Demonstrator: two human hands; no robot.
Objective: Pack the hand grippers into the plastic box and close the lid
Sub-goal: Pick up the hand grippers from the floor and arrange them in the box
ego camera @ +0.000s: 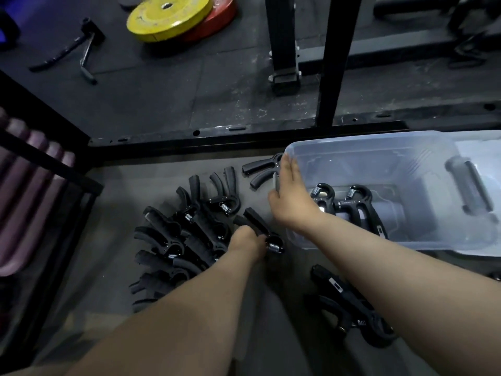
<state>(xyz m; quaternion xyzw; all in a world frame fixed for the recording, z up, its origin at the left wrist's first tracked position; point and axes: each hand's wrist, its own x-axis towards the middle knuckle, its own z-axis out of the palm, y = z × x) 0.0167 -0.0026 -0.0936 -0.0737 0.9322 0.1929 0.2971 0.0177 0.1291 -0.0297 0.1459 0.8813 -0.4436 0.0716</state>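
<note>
A dark rubber gym floor [151,104] is stretching across the room, scuffed with pale marks. Beyond the plastic box [339,158], black steel rack posts [337,61] are standing on a long base rail, and farther off a yellow weight plate [169,19] is lying on a red one [219,20]. A bent metal bar handle [88,54] is lying far to the left of the box.

The box is sitting open on the floor, clear and pale, with two hand grippers [341,202] already lying inside it. Its lid [477,158] appears to be lying beyond its far right side. To the left of the box a pile of grippers [173,240] is lying, roughly ten, though the overlap is making an exact count impossible. About two more [349,302] are lying in front of the box.

The left hand [248,242] is closing around one gripper [267,232] near the box's front left corner. The right hand [290,194] is grasping another gripper [260,169] just beside the box's left wall.
</note>
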